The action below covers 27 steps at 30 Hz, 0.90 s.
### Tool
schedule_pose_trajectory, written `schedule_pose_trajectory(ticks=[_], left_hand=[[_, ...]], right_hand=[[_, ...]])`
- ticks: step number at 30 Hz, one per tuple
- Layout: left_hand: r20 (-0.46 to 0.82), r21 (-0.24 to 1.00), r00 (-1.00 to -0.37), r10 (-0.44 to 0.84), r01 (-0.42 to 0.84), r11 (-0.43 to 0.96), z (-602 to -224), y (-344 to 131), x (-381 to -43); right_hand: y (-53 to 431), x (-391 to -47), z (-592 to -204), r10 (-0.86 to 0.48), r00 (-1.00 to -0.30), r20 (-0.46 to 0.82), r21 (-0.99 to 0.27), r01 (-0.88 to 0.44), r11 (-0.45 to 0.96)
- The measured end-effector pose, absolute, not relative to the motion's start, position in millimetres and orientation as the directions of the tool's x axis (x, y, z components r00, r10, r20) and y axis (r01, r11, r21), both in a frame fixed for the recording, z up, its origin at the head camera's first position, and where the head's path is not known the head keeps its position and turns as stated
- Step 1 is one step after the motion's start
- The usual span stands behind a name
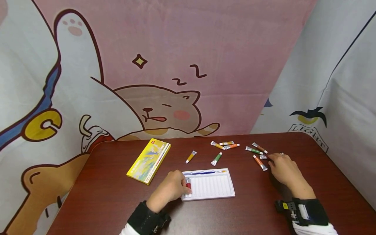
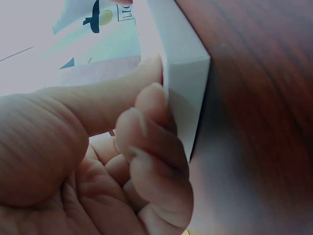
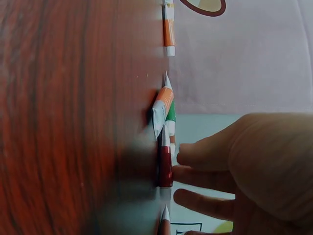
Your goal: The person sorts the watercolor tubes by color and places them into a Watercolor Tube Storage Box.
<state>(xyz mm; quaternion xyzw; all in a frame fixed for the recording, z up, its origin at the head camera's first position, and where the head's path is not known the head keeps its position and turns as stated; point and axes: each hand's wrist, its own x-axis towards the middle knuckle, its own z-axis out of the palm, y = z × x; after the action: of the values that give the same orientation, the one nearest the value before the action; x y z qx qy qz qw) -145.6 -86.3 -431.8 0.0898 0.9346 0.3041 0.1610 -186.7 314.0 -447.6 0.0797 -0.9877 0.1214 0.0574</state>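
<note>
In the head view my left hand [image 1: 171, 186] is at the left end of a white plastic paint tray [image 1: 210, 198]. Its thumb and curled fingers grip the tray's end wall [image 2: 188, 83] in the left wrist view. A red paint tube [image 1: 188, 185] lies in the leftmost slot, by the thumb, and a blue paintbrush [image 1: 202, 173] along the back groove. My right hand [image 1: 285, 168] reaches over a dark red paint tube [image 3: 166, 164], fingers extended and not closed round it. Nearby lie an orange tube [image 1: 259, 163], a green tube [image 1: 254, 150] and a brown tube [image 1: 259, 148].
A yellow paint box [image 1: 148, 160] lies left of the tray. Behind the tray are a yellow tube [image 1: 191, 157], another green tube [image 1: 216, 159] and a cluster with an orange tube [image 1: 231, 147]. A printed curtain [image 1: 229, 65] hangs behind the brown table [image 1: 97, 195].
</note>
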Motion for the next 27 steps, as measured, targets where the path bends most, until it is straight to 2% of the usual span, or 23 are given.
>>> schedule_pose_trajectory(ticks=[8,19,27], left_hand=[[-0.236,0.592,-0.935,0.265,0.077,0.802,-432,-86,-145],[-0.251,0.595,-0.932,0.263,0.066,0.801,-432,-86,-145],[-0.241,0.6,-0.929,0.282,0.086,0.795,-428,-91,-145]], right_hand=[[316,-183,-444,-0.04,-0.997,0.061,-0.2,-0.052,0.978],[318,-180,-436,0.057,-0.994,-0.095,-0.291,0.082,0.953],[315,-177,-426,0.097,-0.995,-0.011,-0.382,0.093,0.919]])
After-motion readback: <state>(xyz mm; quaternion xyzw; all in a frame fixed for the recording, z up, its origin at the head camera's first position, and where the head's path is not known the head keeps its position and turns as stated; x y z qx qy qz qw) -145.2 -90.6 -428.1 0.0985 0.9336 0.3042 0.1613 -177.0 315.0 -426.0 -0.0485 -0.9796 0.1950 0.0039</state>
